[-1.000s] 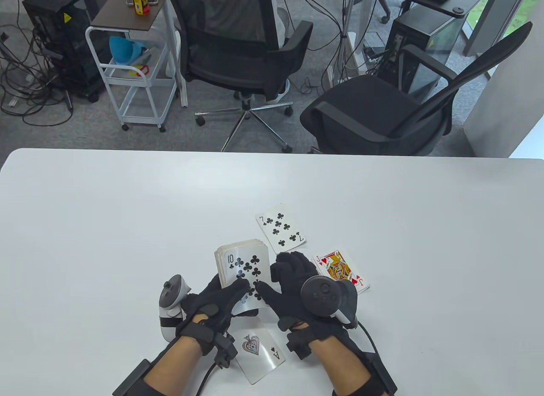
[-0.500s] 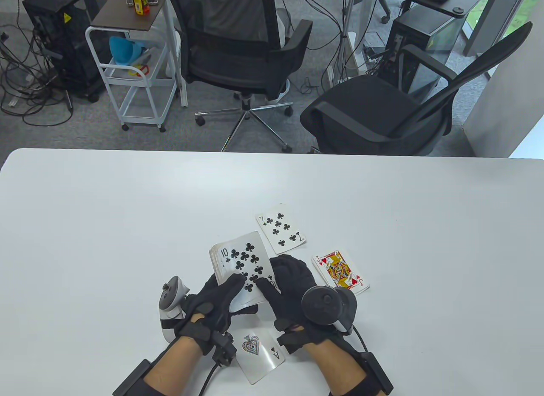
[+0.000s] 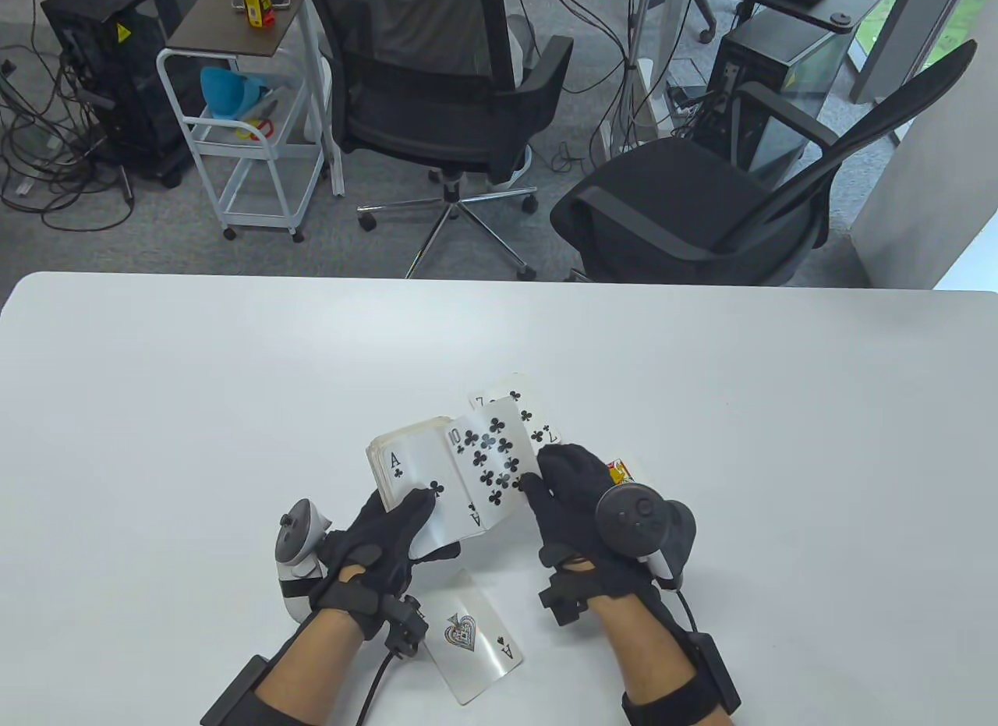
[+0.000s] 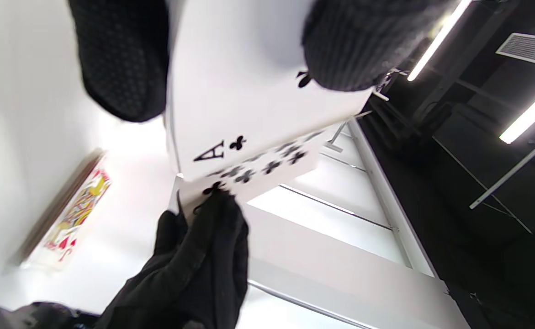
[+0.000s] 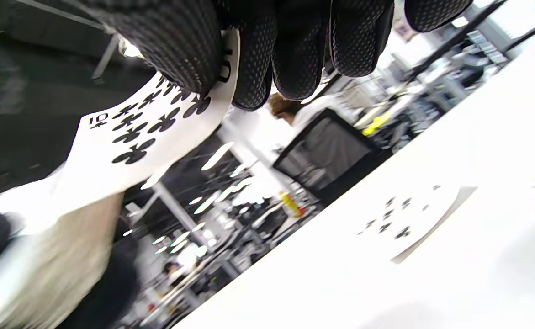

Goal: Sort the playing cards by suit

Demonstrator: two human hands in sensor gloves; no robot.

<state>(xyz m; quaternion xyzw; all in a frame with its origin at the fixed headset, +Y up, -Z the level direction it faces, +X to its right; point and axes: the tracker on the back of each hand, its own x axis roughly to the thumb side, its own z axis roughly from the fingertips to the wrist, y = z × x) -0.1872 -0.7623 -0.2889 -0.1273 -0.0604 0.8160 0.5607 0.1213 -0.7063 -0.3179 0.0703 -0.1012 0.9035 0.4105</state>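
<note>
My left hand (image 3: 405, 523) grips a face-up deck (image 3: 417, 476) above the table, thumb on its top card, the ace of clubs (image 4: 230, 114). My right hand (image 3: 557, 488) pinches the ten of clubs (image 3: 491, 461) by its near corner, slid right off the deck and partly over the seven of clubs (image 3: 526, 418) lying on the table. In the right wrist view the ten of clubs (image 5: 148, 132) hangs from my fingertips (image 5: 290, 59). The jack of hearts (image 3: 620, 470) lies mostly hidden behind my right hand; it shows fully in the left wrist view (image 4: 73, 212). The ace of spades (image 3: 472, 640) lies near the front edge.
The white table (image 3: 195, 383) stretches wide to the left, right and back. Beyond its far edge stand two black office chairs (image 3: 437, 86), a white cart (image 3: 242, 133) and computer towers on the floor.
My right hand drew the ten of clubs off the deck toward the right, uncovering the ace of clubs. The left hand with the deck shifted slightly left.
</note>
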